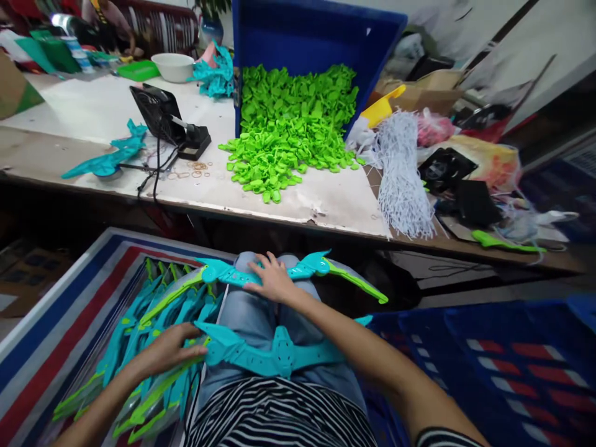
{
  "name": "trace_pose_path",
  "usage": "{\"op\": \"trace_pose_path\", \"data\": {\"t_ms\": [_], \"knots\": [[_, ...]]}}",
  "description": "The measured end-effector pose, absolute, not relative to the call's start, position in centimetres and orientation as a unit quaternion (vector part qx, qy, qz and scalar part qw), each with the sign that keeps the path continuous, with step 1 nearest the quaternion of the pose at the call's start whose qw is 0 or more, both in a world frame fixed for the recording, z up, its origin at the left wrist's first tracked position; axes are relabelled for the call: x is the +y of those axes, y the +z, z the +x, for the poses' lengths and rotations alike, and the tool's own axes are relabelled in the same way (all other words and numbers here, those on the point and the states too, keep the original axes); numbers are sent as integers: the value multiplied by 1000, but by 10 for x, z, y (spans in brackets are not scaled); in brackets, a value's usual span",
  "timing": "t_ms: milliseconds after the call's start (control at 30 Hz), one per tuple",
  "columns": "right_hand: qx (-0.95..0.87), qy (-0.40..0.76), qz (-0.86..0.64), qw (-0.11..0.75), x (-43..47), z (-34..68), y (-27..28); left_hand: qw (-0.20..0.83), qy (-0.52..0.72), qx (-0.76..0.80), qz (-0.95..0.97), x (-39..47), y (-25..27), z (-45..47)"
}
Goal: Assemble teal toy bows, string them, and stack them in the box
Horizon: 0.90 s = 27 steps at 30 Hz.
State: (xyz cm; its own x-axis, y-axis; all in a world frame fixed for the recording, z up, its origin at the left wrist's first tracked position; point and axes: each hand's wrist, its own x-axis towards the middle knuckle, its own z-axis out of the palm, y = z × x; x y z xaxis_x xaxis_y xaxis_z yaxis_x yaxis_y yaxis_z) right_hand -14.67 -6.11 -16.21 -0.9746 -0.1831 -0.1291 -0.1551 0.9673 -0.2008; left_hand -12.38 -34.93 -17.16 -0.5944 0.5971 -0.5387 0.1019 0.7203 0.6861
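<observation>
Two teal toy bows lie across my lap. The far toy bow (308, 267), at my knees, has lime-green limbs on both ends, with something clear along them. My right hand (272, 280) straddles its middle, fingers on the far side and thumb on the near side. Closer to my belly is the near toy bow (251, 355), mostly teal, with its right end partly behind my right forearm. At its left end, my left hand (174, 349) closes thumb and fingers around the tip, by a bit of green. Several similar bows (135, 329) are stacked to my left.
The stack lies on a striped sheet (60, 313). Ahead, a blue bin (321, 34) spills lime-green parts (291, 130) onto the table (209, 192). A black soldering-type stand (195, 146), rubber bands (199, 166), white strings (403, 174) and blue crates (447, 347) surround me.
</observation>
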Motion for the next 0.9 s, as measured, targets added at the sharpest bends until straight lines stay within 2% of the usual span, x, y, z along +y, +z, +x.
{"op": "trace_pose_path", "data": {"t_ms": [133,200,267,333,433,533,667,767,900], "knots": [[988,-72,-43,-127,-14,-205,-126,206,331,889,241,-305,-138,-130],[987,-39,-44,-151,3,-242,-107,123,338,885,296,-265,-137,-138],[987,-17,-84,-136,11,-273,-98,66,306,892,325,-223,-147,-150],[984,-18,-131,-123,13,-291,-97,77,230,917,317,-189,-162,-163],[973,-82,-155,-148,17,-296,-102,153,139,935,287,-160,-181,-178],[953,-220,-78,-193,41,-287,-106,194,147,930,276,-149,-189,-182],[924,-353,95,-115,91,-276,-113,209,202,919,266,-131,-190,-177],[926,-330,151,-100,112,-272,-121,239,202,914,258,-115,-186,-179],[950,-264,72,-150,119,-268,-131,308,210,890,262,-110,-183,-193]]}}
